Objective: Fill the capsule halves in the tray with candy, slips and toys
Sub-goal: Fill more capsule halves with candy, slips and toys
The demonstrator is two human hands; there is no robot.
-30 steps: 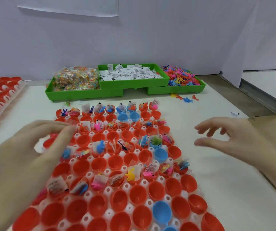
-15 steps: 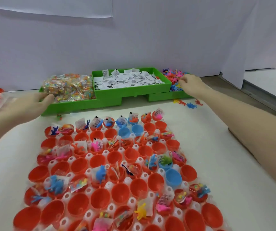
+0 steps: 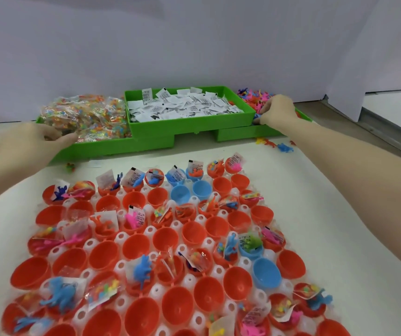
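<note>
Fingers [image 3: 258, 120] (both hands) reach into two of three green bins [image 3: 189, 122].

Three green bins [image 3: 189, 124], two hands [image 3: 277, 112].

The capsule halves [image 3: 169, 238] look like smooth, glossy plastic, and they sit in a milky, half-clear plastic tray [image 3: 245, 264]. The candy [image 3: 90, 117] is in shiny clear film packets, the slips [image 3: 182, 106] are matt printed paper, and the green bins [image 3: 189, 128] are matt hard plastic. The toys [image 3: 258, 98] look like soft rubbery plastic.
</note>
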